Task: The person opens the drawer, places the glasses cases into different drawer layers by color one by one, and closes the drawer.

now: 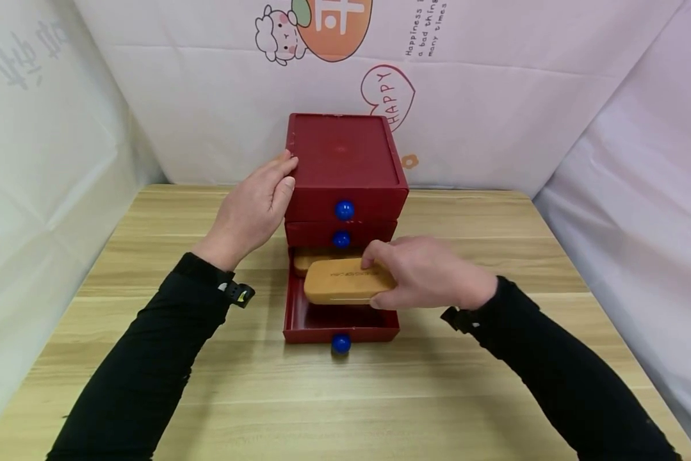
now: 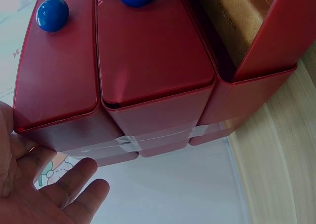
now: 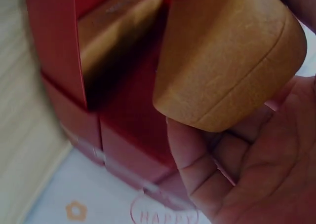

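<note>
My right hand (image 1: 422, 272) grips a tan glasses case (image 1: 345, 288) by its right end, thumb on the near side and fingers at the far side. The case is over the pulled-out bottom drawer (image 1: 307, 335) of a red three-drawer cabinet (image 1: 342, 153). A second tan case (image 3: 116, 29) lies inside that drawer, partly hidden in the head view behind the held one. My left hand (image 1: 255, 208) rests against the cabinet's upper left side, its fingers (image 2: 79, 177) extended along the wall in the left wrist view.
Blue round knobs (image 1: 344, 210) stick out from the drawer fronts; the upper two drawers are pushed in. The cabinet stands on a wooden table (image 1: 253, 397). Behind it hangs a white printed cloth (image 1: 207, 109), with more white cloth at both sides.
</note>
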Demonstrator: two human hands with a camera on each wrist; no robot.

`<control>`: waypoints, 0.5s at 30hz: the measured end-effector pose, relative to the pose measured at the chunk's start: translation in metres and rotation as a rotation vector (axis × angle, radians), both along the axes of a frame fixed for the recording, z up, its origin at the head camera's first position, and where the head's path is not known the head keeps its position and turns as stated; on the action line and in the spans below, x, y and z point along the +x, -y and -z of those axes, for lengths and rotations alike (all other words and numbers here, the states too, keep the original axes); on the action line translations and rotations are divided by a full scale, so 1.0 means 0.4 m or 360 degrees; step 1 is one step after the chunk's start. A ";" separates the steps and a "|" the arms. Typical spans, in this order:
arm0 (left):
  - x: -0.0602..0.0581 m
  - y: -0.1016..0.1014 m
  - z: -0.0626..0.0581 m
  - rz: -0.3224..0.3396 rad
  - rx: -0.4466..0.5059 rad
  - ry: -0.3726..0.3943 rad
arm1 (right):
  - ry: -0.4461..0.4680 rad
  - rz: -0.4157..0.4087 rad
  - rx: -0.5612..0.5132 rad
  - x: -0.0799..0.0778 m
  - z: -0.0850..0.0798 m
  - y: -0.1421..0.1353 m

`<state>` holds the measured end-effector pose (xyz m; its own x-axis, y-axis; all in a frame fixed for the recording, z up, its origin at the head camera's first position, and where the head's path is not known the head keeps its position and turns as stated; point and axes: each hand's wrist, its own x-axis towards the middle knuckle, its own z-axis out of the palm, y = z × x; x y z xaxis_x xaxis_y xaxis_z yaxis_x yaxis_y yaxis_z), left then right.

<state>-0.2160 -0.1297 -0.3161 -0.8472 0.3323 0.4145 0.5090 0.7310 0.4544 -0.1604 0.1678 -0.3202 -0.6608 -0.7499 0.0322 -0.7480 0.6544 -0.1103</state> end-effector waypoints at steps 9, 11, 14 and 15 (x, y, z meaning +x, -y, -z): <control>0.000 -0.003 -0.003 -0.0001 0.0009 0.0004 | -0.0127 -0.0098 0.0046 -0.017 0.077 0.060; 0.000 -0.003 -0.003 -0.0003 0.0012 0.0006 | -0.0113 -0.0090 0.0057 -0.021 0.091 0.067; 0.000 -0.002 -0.002 -0.0004 0.0014 0.0005 | -0.0106 -0.0069 0.0071 -0.026 0.111 0.074; 0.000 -0.001 -0.002 -0.0004 0.0016 0.0006 | -0.0101 -0.0062 0.0075 -0.028 0.117 0.075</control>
<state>-0.2162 -0.1292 -0.3152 -0.8496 0.3260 0.4147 0.5055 0.7276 0.4638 -0.1716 0.1378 -0.3671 -0.6290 -0.7765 0.0373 -0.7774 0.6282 -0.0318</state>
